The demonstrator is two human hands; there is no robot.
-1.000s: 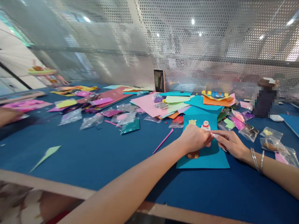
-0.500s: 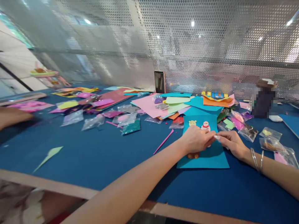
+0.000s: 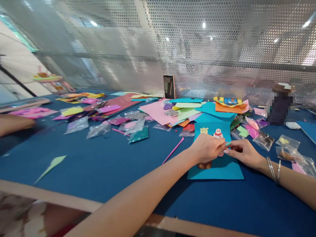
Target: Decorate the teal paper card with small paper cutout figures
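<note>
A blue paper sheet [image 3: 217, 172] lies before me with small clay figures on it. A yellow animal head [image 3: 204, 130] and a white snowman [image 3: 218, 133] with a red scarf show near its top; a brown figure [image 3: 204, 165] is partly covered by my wrist. My left hand [image 3: 208, 146] is closed over the middle of the sheet, its fingertips pinched together. Meeting it from the right, my right hand [image 3: 243, 151] pinches thumb and forefinger at the same spot. Whatever is between the fingertips is too small or hidden to make out.
Bagged clay [image 3: 139, 134] and coloured papers [image 3: 158, 110] spread across the back. A pink stick [image 3: 173, 150] lies left of the sheet. A phone [image 3: 169, 87] leans on the perforated metal screen [image 3: 222, 49]. Another person's arm [image 3: 16, 125] rests at far left.
My right thumb and forefinger have shifted slightly, the forefinger's green nail now showing. My left hand stays over the sheet, almost unmoved.
</note>
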